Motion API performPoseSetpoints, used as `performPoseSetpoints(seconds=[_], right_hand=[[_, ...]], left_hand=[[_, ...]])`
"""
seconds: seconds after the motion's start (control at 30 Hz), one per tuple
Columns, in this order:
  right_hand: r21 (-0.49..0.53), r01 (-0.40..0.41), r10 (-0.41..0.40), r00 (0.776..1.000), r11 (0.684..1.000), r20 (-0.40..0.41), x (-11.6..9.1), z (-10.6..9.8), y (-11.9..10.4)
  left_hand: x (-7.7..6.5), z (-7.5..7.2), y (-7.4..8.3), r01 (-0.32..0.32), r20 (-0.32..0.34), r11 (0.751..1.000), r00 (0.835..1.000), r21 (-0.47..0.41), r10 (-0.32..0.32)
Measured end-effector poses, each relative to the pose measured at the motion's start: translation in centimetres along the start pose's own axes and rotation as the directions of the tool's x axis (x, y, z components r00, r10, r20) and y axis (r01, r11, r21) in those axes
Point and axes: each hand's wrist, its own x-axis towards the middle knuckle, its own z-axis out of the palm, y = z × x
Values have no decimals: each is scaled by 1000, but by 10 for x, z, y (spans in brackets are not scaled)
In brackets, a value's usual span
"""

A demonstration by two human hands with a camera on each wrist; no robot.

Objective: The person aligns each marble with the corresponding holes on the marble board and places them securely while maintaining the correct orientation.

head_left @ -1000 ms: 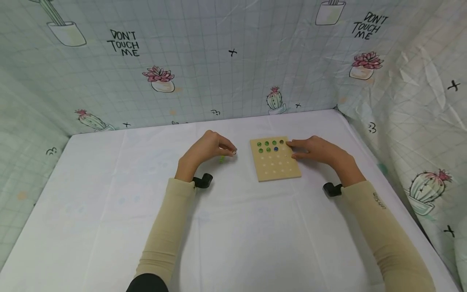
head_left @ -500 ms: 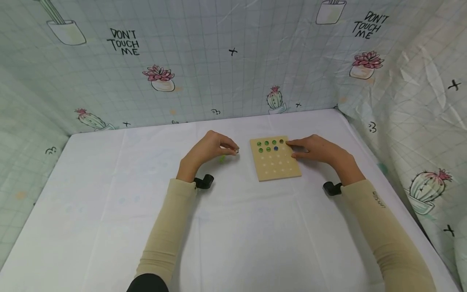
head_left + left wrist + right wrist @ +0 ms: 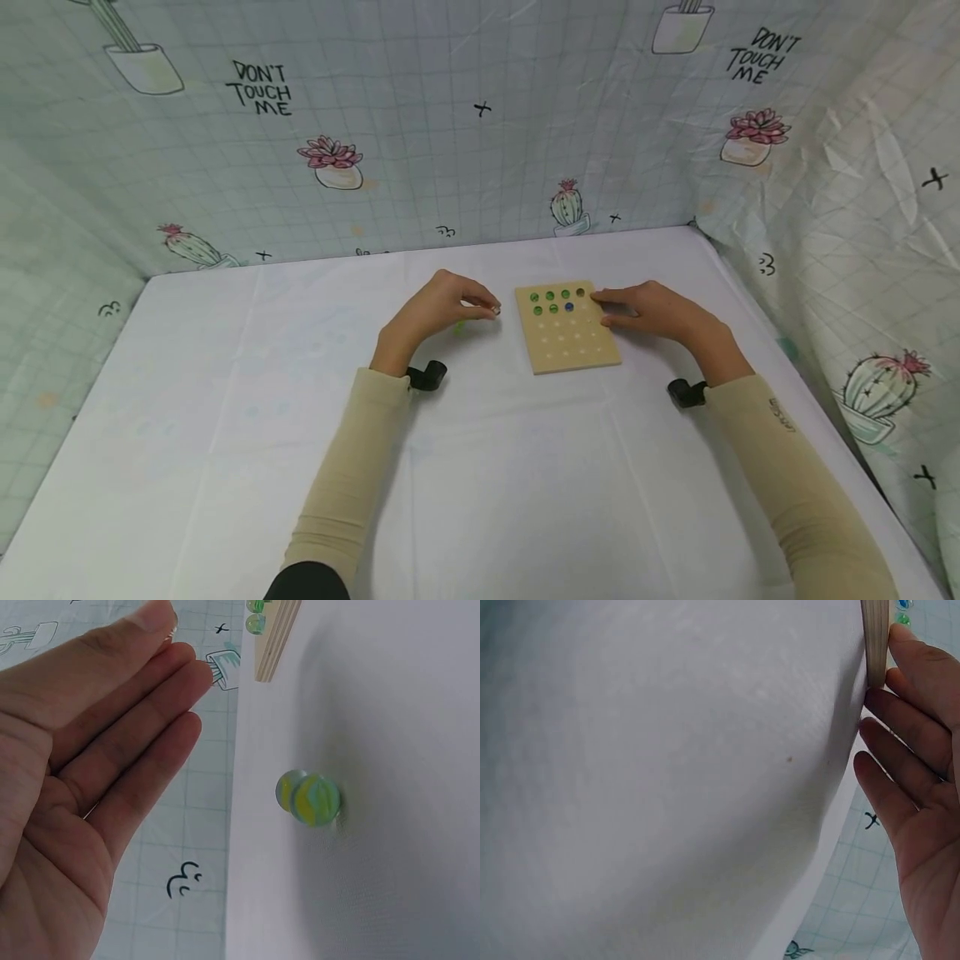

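Note:
In the head view my left hand [image 3: 442, 307] is raised over the table just left of the wooden board, pinching a small clear glass marble [image 3: 174, 628] between thumb and forefinger; the fingers hide most of it. Below this hand, two marbles with yellow-green swirls [image 3: 315, 800] lie together on the cloth. My right hand [image 3: 654, 310] rests at the right edge of the wooden board [image 3: 572, 361], its fingers fairly straight, with thumb and forefinger touching the edge. Green marbles [image 3: 550, 295] and a blue marble [image 3: 569, 307] sit in the board's two far rows; a brownish one is at the far right.
A white cloth [image 3: 480, 483] covers the table, with faint creases. Behind it and along the right side hangs a printed curtain [image 3: 405, 125] with cacti and lettering. The board's nearer rows show bare hollows.
My left hand has moved slightly to the right, toward the board, still pinching the marble. The right hand and the board keep their places.

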Motion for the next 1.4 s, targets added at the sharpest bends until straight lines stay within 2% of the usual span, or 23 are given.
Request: performPoseSetpoints(seconds=[0.23,0.57,0.73,0.9,1.4], right_hand=[[-9,-6,6,1000,1000,-4,1,1,2],[-27,-17,17,1000,999,12,3,0,2],[-31,-21,22,1000,999,14,4,0,3],[-33,-33,33,999,999,17,4,0,3],[17,-52,52,999,998,10,4,-2,3]], left_hand=[[3,0,3,-46,4,999,999,26,46],[3,-1,9,-50,-9,999,999,6,50],[5,-1,12,-76,-24,997,997,4,76],[10,2,15,-105,-25,994,994,14,105],[23,13,23,-137,-51,991,989,-8,136]])
